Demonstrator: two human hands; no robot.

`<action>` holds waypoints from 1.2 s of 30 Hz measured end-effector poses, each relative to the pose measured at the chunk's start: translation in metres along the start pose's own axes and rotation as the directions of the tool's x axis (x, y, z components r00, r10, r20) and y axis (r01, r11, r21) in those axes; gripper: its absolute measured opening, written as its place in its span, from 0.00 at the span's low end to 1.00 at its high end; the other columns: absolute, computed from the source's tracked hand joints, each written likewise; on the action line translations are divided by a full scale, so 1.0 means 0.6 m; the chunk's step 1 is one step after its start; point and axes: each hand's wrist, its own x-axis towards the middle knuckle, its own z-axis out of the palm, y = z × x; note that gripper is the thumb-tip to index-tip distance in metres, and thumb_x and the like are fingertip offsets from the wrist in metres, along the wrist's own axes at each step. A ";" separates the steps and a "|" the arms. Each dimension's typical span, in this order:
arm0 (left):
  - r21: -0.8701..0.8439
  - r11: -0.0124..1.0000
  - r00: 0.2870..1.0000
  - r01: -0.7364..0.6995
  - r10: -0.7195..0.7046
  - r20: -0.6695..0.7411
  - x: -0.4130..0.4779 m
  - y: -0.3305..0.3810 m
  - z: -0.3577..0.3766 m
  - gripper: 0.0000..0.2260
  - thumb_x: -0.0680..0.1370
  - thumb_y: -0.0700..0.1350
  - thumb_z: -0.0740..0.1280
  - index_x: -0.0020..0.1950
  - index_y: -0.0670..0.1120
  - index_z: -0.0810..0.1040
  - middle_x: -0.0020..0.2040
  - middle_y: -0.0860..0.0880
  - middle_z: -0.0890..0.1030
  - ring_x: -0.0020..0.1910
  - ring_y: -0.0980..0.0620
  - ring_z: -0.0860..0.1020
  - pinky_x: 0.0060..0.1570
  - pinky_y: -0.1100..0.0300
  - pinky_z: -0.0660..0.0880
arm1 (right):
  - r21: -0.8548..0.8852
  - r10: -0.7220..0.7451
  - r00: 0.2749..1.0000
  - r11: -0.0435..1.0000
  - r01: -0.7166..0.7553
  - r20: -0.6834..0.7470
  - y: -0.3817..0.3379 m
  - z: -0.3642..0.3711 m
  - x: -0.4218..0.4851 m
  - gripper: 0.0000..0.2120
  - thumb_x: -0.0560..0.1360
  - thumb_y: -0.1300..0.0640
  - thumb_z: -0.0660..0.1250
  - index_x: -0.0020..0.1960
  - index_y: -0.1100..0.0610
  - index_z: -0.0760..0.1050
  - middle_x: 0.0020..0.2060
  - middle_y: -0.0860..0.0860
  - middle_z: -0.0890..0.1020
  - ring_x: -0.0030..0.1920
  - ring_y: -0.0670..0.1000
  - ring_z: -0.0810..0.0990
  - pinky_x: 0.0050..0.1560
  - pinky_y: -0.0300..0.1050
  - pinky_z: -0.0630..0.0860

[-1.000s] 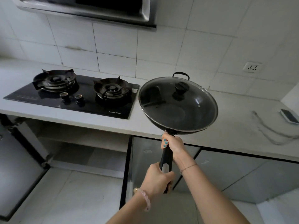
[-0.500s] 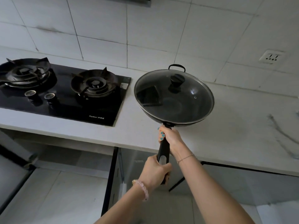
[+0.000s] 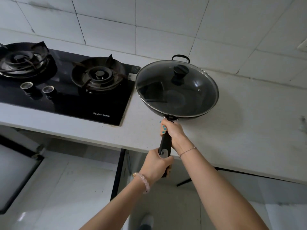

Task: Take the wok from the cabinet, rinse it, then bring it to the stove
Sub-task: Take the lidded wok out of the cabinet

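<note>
A black wok point(image 3: 191, 103) with a glass lid and a black knob point(image 3: 180, 71) is over the white countertop point(image 3: 232, 130), just right of the stove. Whether it rests on the counter or hangs just above it I cannot tell. Its long black handle point(image 3: 165, 143) points toward me. My right hand point(image 3: 172, 130) grips the handle close to the wok's body. My left hand point(image 3: 157, 165) grips the handle's near end. The black two-burner gas stove point(image 3: 103, 103) lies to the left, its nearer burner point(image 3: 98, 75) beside the wok.
Two round knobs point(image 3: 37, 87) sit on the stove's glass top. A white tiled wall point(image 3: 166, 27) runs behind the counter. Below the counter an open cabinet bay point(image 3: 79, 156) shows at the left, with a door point(image 3: 15, 176) swung out at the far left.
The wok has sunk lower toward the countertop while both hands keep their grip on the handle. The view has shifted right and down, so the stove appears further left.
</note>
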 end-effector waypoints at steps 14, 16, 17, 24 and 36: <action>0.003 1.000 1.000 0.010 -0.010 -0.021 0.012 -0.028 0.002 0.08 0.72 0.36 0.64 0.37 0.44 0.65 0.22 0.52 0.70 0.22 0.51 0.69 0.25 0.62 0.70 | 0.000 0.033 0.998 0.999 -0.033 0.052 0.012 -0.008 0.011 0.10 0.75 0.63 0.64 0.36 0.58 0.69 0.26 0.50 0.69 0.25 0.45 0.66 0.25 0.35 0.67; 0.007 1.000 1.000 0.012 -0.012 -0.013 0.013 -0.030 0.002 0.08 0.72 0.36 0.64 0.37 0.43 0.66 0.23 0.51 0.70 0.22 0.51 0.69 0.24 0.62 0.70 | 0.015 0.034 0.998 0.999 -0.035 0.061 0.015 -0.009 0.011 0.10 0.75 0.63 0.65 0.36 0.58 0.70 0.26 0.50 0.69 0.24 0.45 0.67 0.24 0.35 0.67; 0.008 1.000 1.000 0.014 -0.014 -0.008 0.013 -0.031 0.001 0.07 0.73 0.36 0.64 0.38 0.43 0.66 0.23 0.50 0.70 0.22 0.52 0.69 0.24 0.62 0.71 | 0.024 0.036 0.997 0.999 -0.038 0.070 0.016 -0.010 0.010 0.10 0.75 0.62 0.66 0.36 0.58 0.70 0.26 0.51 0.69 0.24 0.45 0.67 0.23 0.35 0.68; 0.009 1.000 1.000 0.026 -0.026 0.003 0.012 -0.034 0.000 0.06 0.73 0.37 0.65 0.40 0.42 0.68 0.24 0.49 0.73 0.21 0.53 0.71 0.25 0.64 0.72 | 0.179 0.059 0.986 0.980 -0.088 0.158 0.019 -0.021 -0.004 0.08 0.76 0.63 0.65 0.38 0.60 0.71 0.28 0.52 0.72 0.24 0.46 0.72 0.25 0.37 0.73; 0.118 0.989 0.990 -0.092 0.104 -0.097 -0.045 -0.064 0.000 0.07 0.76 0.41 0.66 0.51 0.42 0.71 0.35 0.48 0.76 0.30 0.52 0.76 0.41 0.54 0.79 | -0.043 -0.028 0.966 0.998 0.040 0.258 0.054 -0.091 -0.067 0.11 0.79 0.57 0.62 0.58 0.60 0.75 0.49 0.56 0.81 0.48 0.54 0.80 0.44 0.46 0.77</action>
